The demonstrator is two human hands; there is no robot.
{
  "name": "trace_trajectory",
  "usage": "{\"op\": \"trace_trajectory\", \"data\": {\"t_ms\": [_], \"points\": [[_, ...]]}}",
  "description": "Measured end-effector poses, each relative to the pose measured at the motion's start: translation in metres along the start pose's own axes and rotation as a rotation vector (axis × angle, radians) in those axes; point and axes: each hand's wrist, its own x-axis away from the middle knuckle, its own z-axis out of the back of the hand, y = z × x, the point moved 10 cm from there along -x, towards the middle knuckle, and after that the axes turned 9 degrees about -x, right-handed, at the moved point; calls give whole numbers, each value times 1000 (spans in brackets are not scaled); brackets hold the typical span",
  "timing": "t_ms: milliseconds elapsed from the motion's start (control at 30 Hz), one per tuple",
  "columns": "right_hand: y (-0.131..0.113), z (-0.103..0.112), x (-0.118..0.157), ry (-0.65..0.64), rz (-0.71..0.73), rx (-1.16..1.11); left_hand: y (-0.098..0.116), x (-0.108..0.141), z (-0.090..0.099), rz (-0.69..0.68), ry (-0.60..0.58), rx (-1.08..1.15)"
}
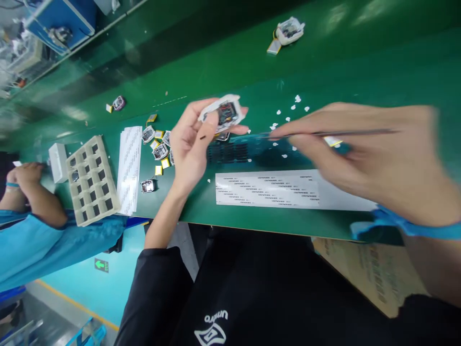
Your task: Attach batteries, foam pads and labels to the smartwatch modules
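Observation:
My left hand is closed around a small white device housing, its circuit board and wires facing up. A tiny dark strip lies on my left thumb. In my right hand, blurred by motion, is a thin pair of tweezers, pinched between thumb and fingers and pointing left. Below the housing, a clear sheet with rows of dark strips lies on the green table. Whether the tweezer tips hold anything is too blurred to tell.
White printed strips lie near the table edge. Several opened devices with yellow-edged batteries sit to the left, beside a beige compartment tray. White scraps are scattered about. Another device lies far back. A co-worker's hands rest at far left.

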Motion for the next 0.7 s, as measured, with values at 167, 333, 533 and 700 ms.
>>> {"op": "trace_trajectory", "data": {"t_ms": [167,333,533,700], "points": [[32,-45,-15,-237,92,14,-25,29,24,167,-139,-413],[51,-43,-11,-263,83,-16,-35,58,18,207,-203,-605],[35,-44,-7,-231,226,57,-10,45,-22,-63,-400,-646],[26,-45,-3,-146,341,311,-16,46,-53,-229,-560,-893]]}}
